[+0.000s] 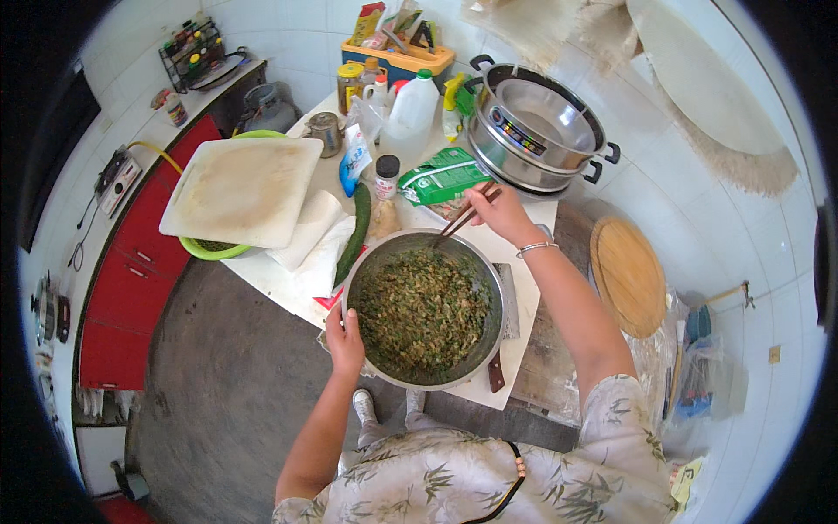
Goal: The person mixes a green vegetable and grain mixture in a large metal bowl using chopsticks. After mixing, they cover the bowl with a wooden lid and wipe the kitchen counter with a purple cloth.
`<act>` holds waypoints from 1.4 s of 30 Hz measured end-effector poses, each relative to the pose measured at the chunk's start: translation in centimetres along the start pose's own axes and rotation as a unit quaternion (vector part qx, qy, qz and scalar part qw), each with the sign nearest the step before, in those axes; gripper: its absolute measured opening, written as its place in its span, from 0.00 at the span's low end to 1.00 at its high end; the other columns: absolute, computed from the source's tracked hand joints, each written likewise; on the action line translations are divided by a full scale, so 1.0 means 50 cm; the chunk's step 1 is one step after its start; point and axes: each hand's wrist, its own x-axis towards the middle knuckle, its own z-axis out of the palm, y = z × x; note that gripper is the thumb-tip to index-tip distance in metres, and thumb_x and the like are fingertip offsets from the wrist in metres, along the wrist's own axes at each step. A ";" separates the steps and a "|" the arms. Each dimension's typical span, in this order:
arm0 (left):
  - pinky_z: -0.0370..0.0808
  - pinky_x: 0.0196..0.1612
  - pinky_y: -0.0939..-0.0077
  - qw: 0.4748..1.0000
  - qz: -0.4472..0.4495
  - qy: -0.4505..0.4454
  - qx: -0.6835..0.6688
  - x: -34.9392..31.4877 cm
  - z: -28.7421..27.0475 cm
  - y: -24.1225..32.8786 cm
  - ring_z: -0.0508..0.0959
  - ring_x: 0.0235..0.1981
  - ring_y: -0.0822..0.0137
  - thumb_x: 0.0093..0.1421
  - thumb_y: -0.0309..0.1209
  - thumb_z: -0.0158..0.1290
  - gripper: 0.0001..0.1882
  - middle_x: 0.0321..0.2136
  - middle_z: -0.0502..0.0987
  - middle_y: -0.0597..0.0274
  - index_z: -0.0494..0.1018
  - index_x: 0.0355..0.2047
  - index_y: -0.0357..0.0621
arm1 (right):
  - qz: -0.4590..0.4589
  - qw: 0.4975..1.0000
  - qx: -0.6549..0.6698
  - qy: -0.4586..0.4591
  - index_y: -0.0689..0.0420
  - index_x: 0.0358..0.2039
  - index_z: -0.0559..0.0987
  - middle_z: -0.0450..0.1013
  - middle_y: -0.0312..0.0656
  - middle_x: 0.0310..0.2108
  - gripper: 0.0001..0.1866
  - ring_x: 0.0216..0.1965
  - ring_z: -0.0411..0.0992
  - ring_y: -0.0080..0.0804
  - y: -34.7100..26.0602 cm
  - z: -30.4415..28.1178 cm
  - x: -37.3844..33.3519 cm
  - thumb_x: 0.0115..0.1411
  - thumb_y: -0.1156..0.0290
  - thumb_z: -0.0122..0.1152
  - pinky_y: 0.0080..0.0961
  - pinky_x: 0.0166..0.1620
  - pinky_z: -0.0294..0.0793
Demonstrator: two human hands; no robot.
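Bowl (428, 375): round, silvery, on white table (476, 392) | mixture (423, 310): finely chopped, green flecked brown, inside bowl | left hand (346, 341): holds bowl's left side | right hand (497, 215): grips brown chopsticks (456, 224), dipping inside far rim

The wearer's short-sleeved shirt (567, 476), toward 6 o'clock, is pale cream, printed with grey-green bamboo-like leaves; its right sleeve (615, 415) shows at 4 o'clock, its left sleeve (301, 507) at 7. A black cord (504, 506) with pale orange-brown beads (520, 467) hangs at 5. The left hand (346, 343) and right hand (499, 217) are bare; a slim silvery bangle (536, 249) circles the right wrist (529, 239), at 3. Pale trousers (371, 433) and whitish shoes (363, 405) show between 6 and 7.
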 end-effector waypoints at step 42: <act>0.65 0.48 0.69 0.996 0.057 -0.063 -0.007 0.017 -0.007 -0.014 0.70 0.43 0.60 0.59 0.27 0.46 0.17 0.42 0.71 0.50 0.64 0.48 0.33 | 0.108 0.963 -0.142 0.202 0.66 0.25 0.75 0.73 0.43 0.24 0.12 0.21 0.73 0.25 -0.014 0.065 -0.462 0.58 0.69 0.54 0.18 0.26 0.72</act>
